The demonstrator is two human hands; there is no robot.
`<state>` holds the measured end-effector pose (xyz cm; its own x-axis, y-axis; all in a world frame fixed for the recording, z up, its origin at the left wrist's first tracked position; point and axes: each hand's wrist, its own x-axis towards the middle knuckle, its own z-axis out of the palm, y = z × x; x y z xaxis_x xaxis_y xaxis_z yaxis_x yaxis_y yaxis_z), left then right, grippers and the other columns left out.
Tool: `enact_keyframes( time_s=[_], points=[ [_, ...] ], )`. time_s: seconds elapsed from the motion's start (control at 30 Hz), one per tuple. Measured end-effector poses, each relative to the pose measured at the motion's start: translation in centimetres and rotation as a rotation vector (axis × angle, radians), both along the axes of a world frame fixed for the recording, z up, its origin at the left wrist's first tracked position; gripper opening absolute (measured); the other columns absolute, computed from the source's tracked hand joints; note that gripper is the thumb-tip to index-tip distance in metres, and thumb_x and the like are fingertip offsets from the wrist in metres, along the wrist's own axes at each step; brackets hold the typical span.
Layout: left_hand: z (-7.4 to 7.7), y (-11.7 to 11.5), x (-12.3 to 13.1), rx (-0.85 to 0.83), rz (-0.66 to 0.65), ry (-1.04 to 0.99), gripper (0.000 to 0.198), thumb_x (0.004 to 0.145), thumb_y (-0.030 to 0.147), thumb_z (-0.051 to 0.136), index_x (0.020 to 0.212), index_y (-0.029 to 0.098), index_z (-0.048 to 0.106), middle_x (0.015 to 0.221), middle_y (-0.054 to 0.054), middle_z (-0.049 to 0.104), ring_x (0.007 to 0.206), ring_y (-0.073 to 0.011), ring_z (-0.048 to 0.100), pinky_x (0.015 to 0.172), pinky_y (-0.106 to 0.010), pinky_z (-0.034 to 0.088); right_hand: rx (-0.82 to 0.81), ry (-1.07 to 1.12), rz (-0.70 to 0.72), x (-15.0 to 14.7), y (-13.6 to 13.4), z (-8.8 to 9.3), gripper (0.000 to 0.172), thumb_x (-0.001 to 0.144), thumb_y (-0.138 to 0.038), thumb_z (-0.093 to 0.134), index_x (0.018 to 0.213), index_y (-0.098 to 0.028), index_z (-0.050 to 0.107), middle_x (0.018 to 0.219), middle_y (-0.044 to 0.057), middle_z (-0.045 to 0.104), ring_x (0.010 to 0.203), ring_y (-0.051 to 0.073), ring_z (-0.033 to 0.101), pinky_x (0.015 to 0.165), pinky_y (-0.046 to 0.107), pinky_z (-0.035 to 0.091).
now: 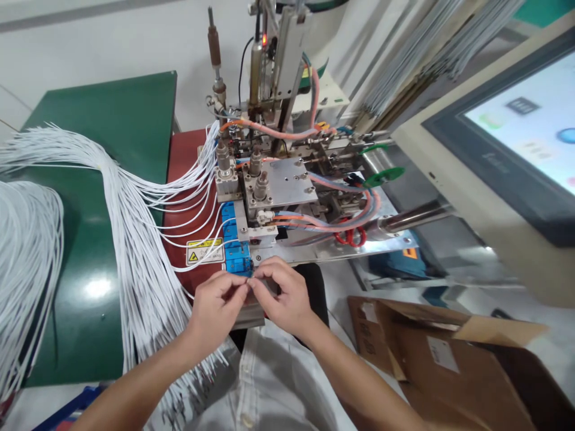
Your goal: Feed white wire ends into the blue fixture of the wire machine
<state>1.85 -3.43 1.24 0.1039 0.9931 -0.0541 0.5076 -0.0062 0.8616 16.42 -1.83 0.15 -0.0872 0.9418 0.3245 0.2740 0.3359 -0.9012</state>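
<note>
- White wires [144, 269] lie in a thick bundle across the green table [135, 114], ends past its near edge; some strands curve over the red board [184, 155] toward the blue blocks [236, 248].
- Left hand [213, 308]: thumb and forefinger pinched together, just off the blocks' near end.
- Right hand [285, 293]: pinched likewise, tips meeting the left's; cannot tell what, if anything, is between.
- Metal base [314, 254]: near edge just beyond the right hand.
- Cardboard box [453, 365]: a gap separates it from the right forearm.
- Screen [525, 114]: well apart, upper right.
</note>
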Motion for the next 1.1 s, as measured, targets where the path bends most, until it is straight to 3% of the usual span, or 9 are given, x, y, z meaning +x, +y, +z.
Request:
enact_keyframes(
  time_s=[0.23,0.3,0.43,0.57,0.77,0.9,1.1],
  points=[
    [1.6,0.4,-1.1,0.070,-0.332,0.252,0.019,0.083,0.016,0.047,0.076,0.019,0.064,0.072,-0.002,0.061,0.066,-0.0130,0.056,0.062,-0.024,0.044,-0.101,-0.236,0.348,1.8,1.1,1.2,0.011,0.074,-0.012,0.053,0.067,-0.019,0.058,0.066,0.001,0.057,0.062,0.013,0.051,0.057,0.025,0.041],
    [1.7,0.5,-1.1,0.006,-0.300,0.211,0.017,0.083,0.019,0.048,0.075,0.019,0.063,0.069,-0.001,0.060,0.064,-0.0126,0.055,0.059,-0.023,0.044,-0.121,-0.162,0.283,1.5,0.8,1.1,0.012,0.076,-0.014,0.053,0.066,-0.018,0.057,0.065,0.001,0.056,0.062,0.013,0.051,0.058,0.025,0.041],
    [0.8,0.1,-0.6,-0.119,-0.060,-0.041,0.015,0.083,0.026,0.050,0.078,0.017,0.062,0.060,0.001,0.058,0.055,-0.0106,0.054,0.053,-0.021,0.044,-0.198,0.098,0.004,-0.1,-0.3,0.2,0.019,0.079,-0.020,0.054,0.060,-0.018,0.055,0.059,0.000,0.053,0.056,0.012,0.049,0.054,0.025,0.040],
    [-0.3,-0.5,-0.2,-0.131,0.083,-0.174,0.014,0.080,0.028,0.054,0.079,0.016,0.063,0.059,0.001,0.057,0.054,-0.0104,0.054,0.052,-0.020,0.045,-0.199,0.166,-0.052,-0.9,-1.1,-0.3,0.019,0.077,-0.019,0.055,0.058,-0.018,0.057,0.059,0.000,0.054,0.057,0.013,0.050,0.055,0.026,0.041],
    [-0.2,-0.4,0.1,-0.244,0.075,-0.272,0.017,0.079,0.024,0.055,0.091,0.014,0.062,0.063,0.001,0.058,0.051,-0.0083,0.054,0.050,-0.019,0.046,-0.354,0.265,-0.019,-0.1,-0.5,-0.9,0.007,0.075,-0.023,0.058,0.074,-0.018,0.063,0.070,0.002,0.058,0.062,0.014,0.054,0.058,0.026,0.043],
    [-0.2,-0.3,-0.1,-0.193,0.012,-0.275,0.031,0.081,0.022,0.053,0.112,0.018,0.057,0.064,0.002,0.056,0.053,-0.0084,0.055,0.053,-0.020,0.048,-0.420,0.281,0.001,-0.2,-0.2,-1.0,0.010,0.072,-0.023,0.059,0.063,-0.018,0.060,0.062,0.000,0.055,0.057,0.012,0.050,0.054,0.025,0.042],
    [-0.7,-0.5,-0.1,-0.184,0.002,-0.272,0.029,0.082,0.023,0.051,0.109,0.018,0.059,0.066,0.001,0.058,0.055,-0.0091,0.057,0.056,-0.021,0.048,-0.409,0.220,-0.051,-0.4,-0.4,-0.8,0.012,0.073,-0.023,0.059,0.062,-0.018,0.059,0.061,0.000,0.055,0.055,0.011,0.048,0.052,0.023,0.041]
  ],
)
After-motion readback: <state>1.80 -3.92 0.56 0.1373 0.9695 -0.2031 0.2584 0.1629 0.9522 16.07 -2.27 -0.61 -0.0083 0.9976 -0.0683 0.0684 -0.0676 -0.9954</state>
